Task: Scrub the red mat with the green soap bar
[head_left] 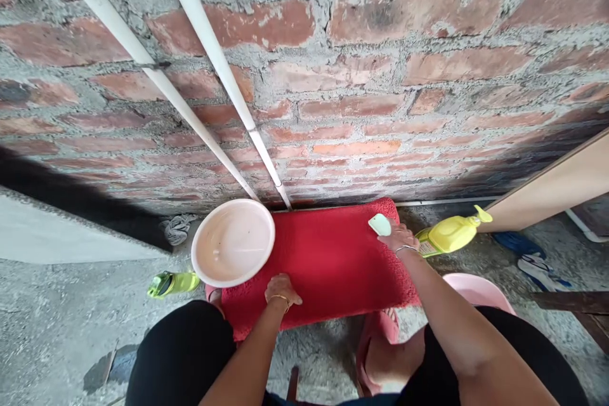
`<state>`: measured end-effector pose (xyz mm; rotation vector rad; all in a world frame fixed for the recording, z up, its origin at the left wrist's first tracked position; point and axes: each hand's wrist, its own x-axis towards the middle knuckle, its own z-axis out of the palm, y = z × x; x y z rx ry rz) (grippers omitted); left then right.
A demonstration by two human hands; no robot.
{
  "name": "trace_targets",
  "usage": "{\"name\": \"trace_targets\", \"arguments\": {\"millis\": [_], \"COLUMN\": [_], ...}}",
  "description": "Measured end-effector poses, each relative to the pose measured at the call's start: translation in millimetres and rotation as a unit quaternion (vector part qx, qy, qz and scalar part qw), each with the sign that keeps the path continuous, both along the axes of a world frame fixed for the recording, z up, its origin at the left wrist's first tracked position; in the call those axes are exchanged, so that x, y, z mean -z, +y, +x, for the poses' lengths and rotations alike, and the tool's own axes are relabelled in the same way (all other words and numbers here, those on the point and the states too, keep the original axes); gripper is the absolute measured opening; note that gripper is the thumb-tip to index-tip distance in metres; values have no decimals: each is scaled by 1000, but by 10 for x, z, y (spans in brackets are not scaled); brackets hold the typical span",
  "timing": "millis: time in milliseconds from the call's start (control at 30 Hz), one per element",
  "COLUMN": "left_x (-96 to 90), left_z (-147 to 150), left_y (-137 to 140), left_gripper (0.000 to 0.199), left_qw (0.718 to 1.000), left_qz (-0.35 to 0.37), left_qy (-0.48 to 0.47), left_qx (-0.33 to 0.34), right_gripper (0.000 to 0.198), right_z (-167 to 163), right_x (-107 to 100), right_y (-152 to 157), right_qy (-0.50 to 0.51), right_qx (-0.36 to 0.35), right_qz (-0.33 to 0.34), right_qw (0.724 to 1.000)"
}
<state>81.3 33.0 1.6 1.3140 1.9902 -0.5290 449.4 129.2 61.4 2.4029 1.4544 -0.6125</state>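
Note:
A red mat or thick cloth (323,260) with fuzzy edges lies spread over a low support in front of me. My left hand (281,290) presses down on its near left part, thumb held apart and fingertips partly out of sight. On the mat's far right side, my right hand (398,238) grips a small, flat, pale green piece (380,224) with rounded corners; its exact kind is unclear. A pale pink basin (233,242) stands on the left end of the mat, with a little in its bottom that may be water.
A yellow pump bottle (447,236) stands right of the mat. A green bottle (174,283) is on the floor at left, near a grey rag (177,228). A pink tub (478,292) sits beside my right leg. Two white pipes (209,32) run down the brick wall (371,76).

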Motion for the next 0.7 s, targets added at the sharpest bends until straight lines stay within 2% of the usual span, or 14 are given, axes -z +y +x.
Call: {"name": "trace_targets", "arguments": {"millis": [100, 167, 267, 500, 600, 700], "left_x": [9, 15, 8, 1, 19, 25], "left_z": [0, 0, 3, 10, 10, 15], "left_y": [7, 9, 10, 6, -1, -7], "left_gripper": [75, 78, 80, 82, 82, 83], "left_qw": [1000, 1000, 1000, 1000, 1000, 1000], "left_qz": [-4, -9, -15, -12, -7, 11], "left_qy": [-2, 1, 7, 8, 5, -4], "left_qx": [0, 2, 8, 20, 9, -7], "right_gripper": [71, 73, 75, 74, 74, 73], "right_z": [352, 456, 365, -218, -175, 54], "right_x": [9, 4, 9, 82, 90, 73], "right_y": [-207, -312, -348, -98, -72, -147], "right_qy": [-30, -35, -13, 50, 43, 18], "right_qx": [67, 94, 86, -25, -14, 24], "right_qz": [14, 26, 38, 36, 23, 28], "right_qw": [997, 995, 996, 998, 999, 999]}}
